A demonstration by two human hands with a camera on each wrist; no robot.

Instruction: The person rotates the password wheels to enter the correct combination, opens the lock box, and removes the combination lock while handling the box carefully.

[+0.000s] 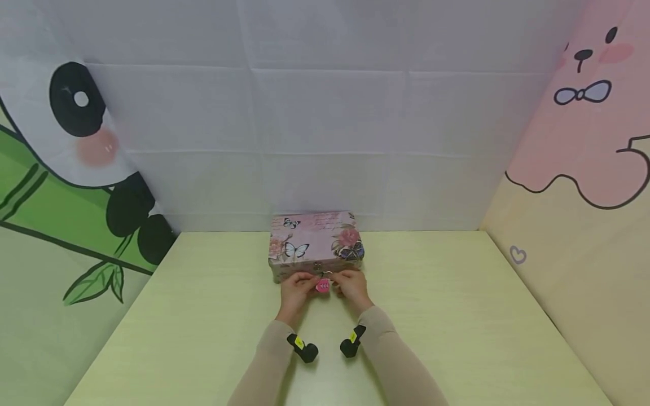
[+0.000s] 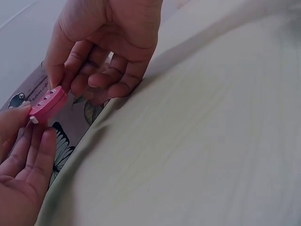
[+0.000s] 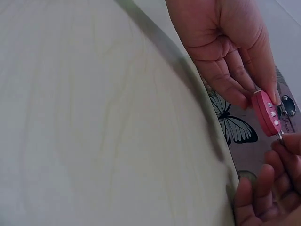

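Note:
A pink combination padlock [image 1: 323, 285] with number dials is between my two hands, in front of a flowered box [image 1: 315, 234] with butterflies on its lid. My left hand [image 1: 296, 294] pinches one end of the padlock [image 2: 49, 104] between thumb and finger. At the other end, the thumb and fingers of my right hand [image 1: 354, 288] grip the lock [image 3: 266, 113]. A thin metal piece shows at the lock's end by the left fingertips in the right wrist view. The box's metal latch [image 3: 287, 106] is right beside the lock; whether they are linked I cannot tell.
The box stands at the back of a pale yellow table [image 1: 203, 316], close to a white cloth wall [image 1: 325, 113]. Cartoon-printed cloths flank both sides, a pink animal [image 1: 584, 129] on the right. Black devices [image 1: 304, 349] are strapped to both wrists.

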